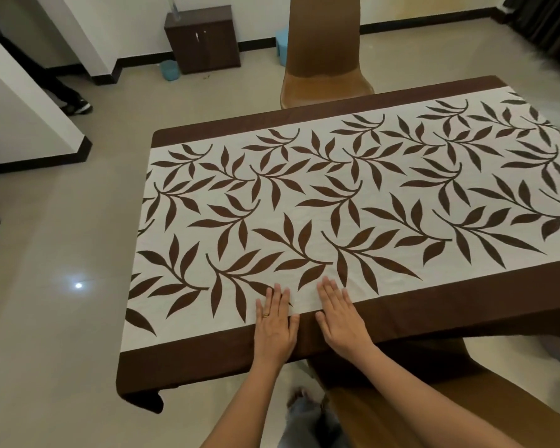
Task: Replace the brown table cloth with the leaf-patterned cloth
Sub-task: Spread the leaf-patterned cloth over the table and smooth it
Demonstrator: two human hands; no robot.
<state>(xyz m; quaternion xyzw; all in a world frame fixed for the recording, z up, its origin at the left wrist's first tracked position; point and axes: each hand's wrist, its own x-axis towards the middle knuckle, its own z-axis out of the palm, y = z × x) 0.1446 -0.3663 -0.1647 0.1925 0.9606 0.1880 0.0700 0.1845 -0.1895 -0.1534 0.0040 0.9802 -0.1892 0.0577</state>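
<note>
The leaf-patterned cloth [337,202] lies spread flat over the table, its brown border running along the near and far edges and hanging off the corner at 7 o'clock. At 6 o'clock both hands press flat on the near edge: the left hand [274,324], wearing a ring, and the right hand [341,318] just beside it, fingers straight and held close together, holding nothing. A brown chair [324,59] stands at 12 o'clock against the far edge. Bare tiled floor [62,237] lies open at 9 o'clock; a dark cabinet [204,40] stands by the wall at 11 o'clock.
</note>
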